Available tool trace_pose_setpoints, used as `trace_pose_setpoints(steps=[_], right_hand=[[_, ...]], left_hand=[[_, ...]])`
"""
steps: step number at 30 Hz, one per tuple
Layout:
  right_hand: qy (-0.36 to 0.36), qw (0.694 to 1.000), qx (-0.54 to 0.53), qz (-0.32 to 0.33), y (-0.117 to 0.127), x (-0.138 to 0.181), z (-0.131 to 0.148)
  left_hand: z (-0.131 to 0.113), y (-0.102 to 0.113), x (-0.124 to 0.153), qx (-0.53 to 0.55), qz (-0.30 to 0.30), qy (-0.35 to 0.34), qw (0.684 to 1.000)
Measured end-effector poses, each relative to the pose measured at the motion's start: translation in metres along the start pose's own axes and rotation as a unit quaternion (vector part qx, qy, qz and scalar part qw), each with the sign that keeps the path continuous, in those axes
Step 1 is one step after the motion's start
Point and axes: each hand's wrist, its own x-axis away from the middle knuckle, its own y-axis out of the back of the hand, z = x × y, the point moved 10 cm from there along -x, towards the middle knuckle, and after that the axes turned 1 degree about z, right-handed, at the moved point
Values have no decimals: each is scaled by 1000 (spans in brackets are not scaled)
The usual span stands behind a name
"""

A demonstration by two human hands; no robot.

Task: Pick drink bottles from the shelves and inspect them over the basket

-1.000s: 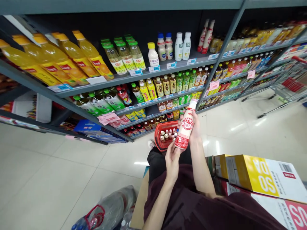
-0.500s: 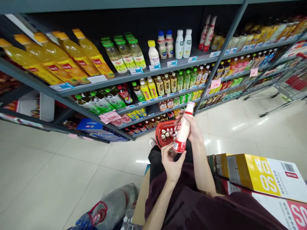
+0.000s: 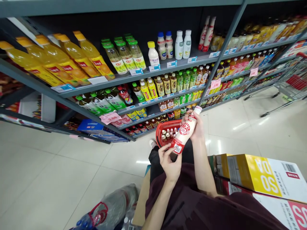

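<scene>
The person holds a white drink bottle with a red label in both hands, tilted so its white cap points up and to the right. The right hand wraps the upper half, its fingers clamped round the neck just below the cap. The left hand is at the bottle's lower end, its fingers curled and closed against the red base band, thumb on the near side.

Just behind the bottle, on the floor, sits a red plastic basket with more small bottles standing inside. Beyond the bottle rises the grey shelving unit: to its upper left on the top shelf stand large orange juice bottles and green-capped tea bottles, and straight above it white milk-drink bottles plus two bottles of the same red-and-white kind. Lower shelves carry rows of green, yellow and brown bottles.

To the right of the bottle, near the person's lap, lie stacked yellow and white cartons. Below and left of the bottle, on the pale tiled floor, lies a shrink-wrapped pack of bottles. Far to the right of the bottle stands a shopping trolley
</scene>
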Motion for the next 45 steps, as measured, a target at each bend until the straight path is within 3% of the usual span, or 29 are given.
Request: trace_pose_setpoints(steps=[6, 11, 23, 28, 45], right_hand=[[18, 999, 15, 27, -5, 2, 7], [30, 999, -2, 24, -3, 4, 14], [35, 999, -14, 31, 1, 2, 16], [24, 999, -22, 25, 2, 1, 13], [23, 999, -20, 21, 3, 0, 14]], left_hand=[[9, 0, 2, 59, 4, 38, 998], [17, -8, 4, 139, 42, 83, 986], [51, -23, 17, 246, 68, 274, 927], [55, -30, 25, 259, 91, 322, 906], [51, -32, 27, 235, 116, 317, 912]])
